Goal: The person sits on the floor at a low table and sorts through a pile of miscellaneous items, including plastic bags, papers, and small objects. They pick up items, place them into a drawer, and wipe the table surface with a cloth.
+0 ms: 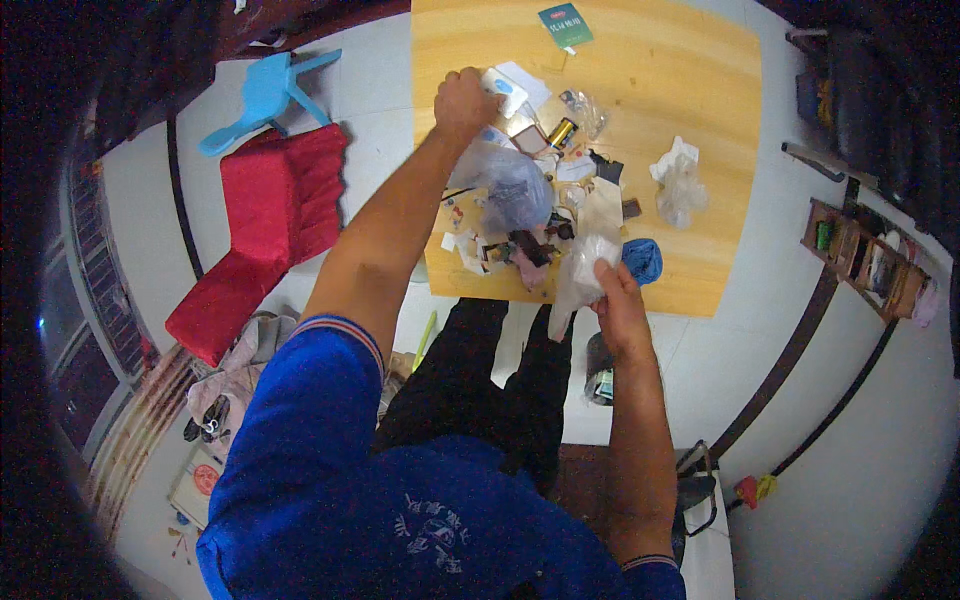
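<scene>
My right hand (624, 309) grips a crumpled clear plastic bag (591, 262) near the front edge of the wooden table (697, 270). Part of the bag hangs past that edge. My left hand (466, 105) reaches to the table's far left, fingers curled beside a small white packet (505, 90) with a blue mark. The fingertips are partly hidden, so a grip on the packet cannot be made out. Between my hands lies a bluish translucent plastic bag (517, 187) among mixed scraps. A gold-coloured can or battery (562, 133) and a blue cloth-like bundle (642, 261) are close by.
A green booklet (565, 26) lies at the table's far side. Crumpled white plastic (681, 187) sits to the right. Left of the table stand a red-covered chair (259, 202) and a light-blue plastic stool (266, 94). A dark bin (600, 367) is on the floor by my legs.
</scene>
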The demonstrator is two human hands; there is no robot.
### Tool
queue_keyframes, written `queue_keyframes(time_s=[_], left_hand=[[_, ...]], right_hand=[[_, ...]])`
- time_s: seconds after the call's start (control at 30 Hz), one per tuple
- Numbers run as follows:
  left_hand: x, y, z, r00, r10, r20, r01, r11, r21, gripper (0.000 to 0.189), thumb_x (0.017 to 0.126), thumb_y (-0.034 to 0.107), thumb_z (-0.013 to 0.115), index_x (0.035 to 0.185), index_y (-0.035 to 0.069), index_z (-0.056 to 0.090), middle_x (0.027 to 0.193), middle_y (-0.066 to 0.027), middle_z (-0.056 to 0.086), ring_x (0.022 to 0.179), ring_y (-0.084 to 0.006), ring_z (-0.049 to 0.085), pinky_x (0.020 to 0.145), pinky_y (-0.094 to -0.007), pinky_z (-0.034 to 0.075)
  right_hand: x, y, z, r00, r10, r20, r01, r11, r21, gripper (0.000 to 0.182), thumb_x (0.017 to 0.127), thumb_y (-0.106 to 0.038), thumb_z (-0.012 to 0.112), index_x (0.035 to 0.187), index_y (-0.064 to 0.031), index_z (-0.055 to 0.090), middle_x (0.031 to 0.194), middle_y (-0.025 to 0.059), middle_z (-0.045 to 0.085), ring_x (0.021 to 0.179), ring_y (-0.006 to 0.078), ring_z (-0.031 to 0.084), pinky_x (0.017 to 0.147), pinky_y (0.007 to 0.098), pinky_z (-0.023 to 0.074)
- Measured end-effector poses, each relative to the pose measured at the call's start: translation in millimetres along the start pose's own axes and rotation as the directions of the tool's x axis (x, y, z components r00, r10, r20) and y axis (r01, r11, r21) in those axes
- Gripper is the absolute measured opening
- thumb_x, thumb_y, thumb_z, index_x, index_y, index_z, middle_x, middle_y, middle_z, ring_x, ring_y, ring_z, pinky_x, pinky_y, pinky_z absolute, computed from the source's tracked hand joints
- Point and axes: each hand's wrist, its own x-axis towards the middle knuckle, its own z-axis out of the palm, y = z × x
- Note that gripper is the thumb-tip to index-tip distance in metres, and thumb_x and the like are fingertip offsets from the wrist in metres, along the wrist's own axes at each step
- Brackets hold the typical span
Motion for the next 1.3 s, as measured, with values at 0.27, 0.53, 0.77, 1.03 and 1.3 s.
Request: queue_keyframes(time_s=[0.27, 0.53, 0.77, 1.03, 1.3], left_hand=[[10.1, -4.5, 12.5, 0.986, -0.059, 0.156, 0.046, 0.995, 0.088, 0.067, 0.072, 0.046, 0.081, 0.118, 0.002, 0.059, 0.119, -0.0202, 0.063, 0.111, -0.0373, 0.063, 0.091, -0.0478, 0.053], [13.9, -22.9, 18.5, 0.962, -0.124, 0.241, 0.175, 0.963, -0.204, 0.050, 0.076, 0.031, 0.075, 0.116, 0.004, 0.062, 0.121, -0.0208, 0.063, 0.114, -0.0380, 0.062, 0.092, -0.0470, 0.052], [7.6, 14.6, 7.8, 0.858, 0.513, 0.014, -0.500, 0.831, 0.241, 0.055, 0.075, 0.024, 0.076, 0.126, 0.014, 0.059, 0.119, -0.0171, 0.060, 0.111, -0.0361, 0.059, 0.094, -0.0475, 0.050], [19.0, 19.4, 19.6, 0.943, 0.271, 0.192, -0.303, 0.940, 0.160, 0.051, 0.075, 0.025, 0.079, 0.118, 0.008, 0.058, 0.117, -0.0180, 0.060, 0.112, -0.0368, 0.059, 0.092, -0.0488, 0.051], [3.8, 33.9, 22.5, 0.996, 0.026, 0.090, -0.035, 0.994, 0.101, 0.069, 0.068, 0.036, 0.088, 0.117, 0.002, 0.053, 0.117, -0.0218, 0.061, 0.109, -0.0372, 0.064, 0.089, -0.0468, 0.055]], right_hand=[[1.9, 4.2, -2.5, 0.997, 0.065, 0.037, -0.065, 0.998, 0.018, 0.041, 0.098, -0.032, 0.061, 0.130, -0.0072, 0.057, 0.116, 0.0042, 0.067, 0.105, 0.0167, 0.065, 0.087, 0.0355, 0.0530], [1.6, 12.9, -13.6, 0.999, 0.031, 0.007, -0.031, 0.999, -0.025, 0.048, 0.095, -0.038, 0.064, 0.129, -0.0051, 0.058, 0.120, 0.0082, 0.066, 0.102, 0.0208, 0.064, 0.080, 0.0351, 0.0519], [5.3, 22.8, -23.1, 1.000, 0.024, 0.021, -0.022, 0.997, -0.071, 0.047, 0.096, -0.037, 0.063, 0.129, -0.0050, 0.058, 0.121, 0.0081, 0.065, 0.104, 0.0203, 0.063, 0.082, 0.0345, 0.0507], [-4.2, 18.2, -11.0, 0.997, 0.077, 0.005, -0.076, 0.995, -0.063, 0.049, 0.095, -0.039, 0.064, 0.130, -0.0044, 0.057, 0.121, 0.0103, 0.065, 0.107, 0.0239, 0.062, 0.083, 0.0385, 0.0514], [9.6, 29.4, -29.9, 0.997, 0.072, -0.014, -0.074, 0.982, -0.172, 0.051, 0.094, -0.040, 0.066, 0.129, -0.0051, 0.056, 0.117, 0.0074, 0.065, 0.103, 0.0210, 0.063, 0.083, 0.0372, 0.0517]])
